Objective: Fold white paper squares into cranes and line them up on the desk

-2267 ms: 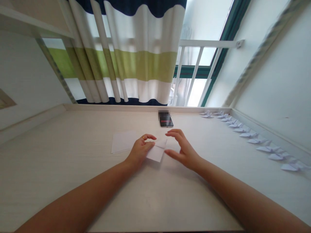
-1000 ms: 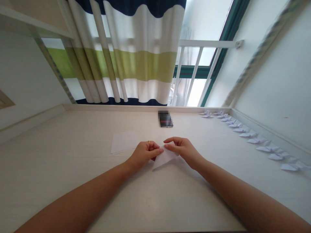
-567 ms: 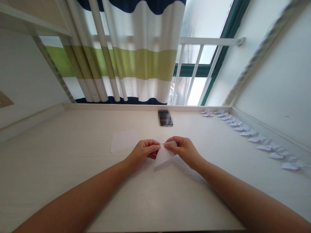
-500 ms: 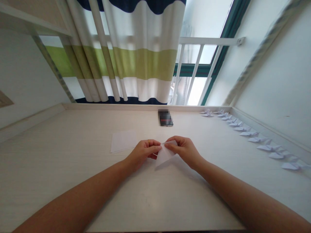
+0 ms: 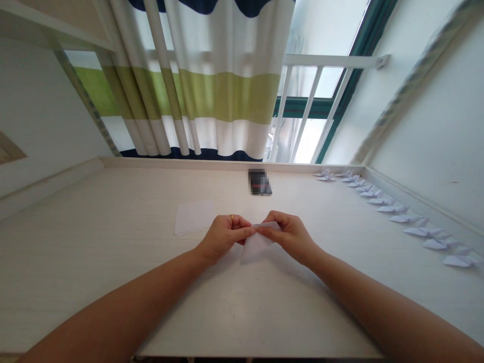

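A folded piece of white paper (image 5: pixel 258 244) is held up just above the table, between both hands. My left hand (image 5: pixel 228 235) pinches its upper left corner, thumb on top; a gold ring shows on one finger. Along the upper edge, my right hand (image 5: pixel 286 231) grips the same paper, its thumb pressed against the near face and reaching close to the left thumb. Fingertips behind the paper are partly hidden. Flat white sheets (image 5: pixel 193 216) lie on the table just beyond my left hand.
A row of several folded paper cranes (image 5: pixel 391 208) runs along the table's right edge. A dark, blurred-out object (image 5: pixel 259 182) lies near the back edge. Behind the pale table (image 5: pixel 227 312) hang a striped curtain (image 5: pixel 227 96) and a white railing (image 5: pixel 333 61) before the window.
My thumbs have come closer together on the paper's upper edge, with the right thumb moved toward the left. The camera view has shifted slightly.
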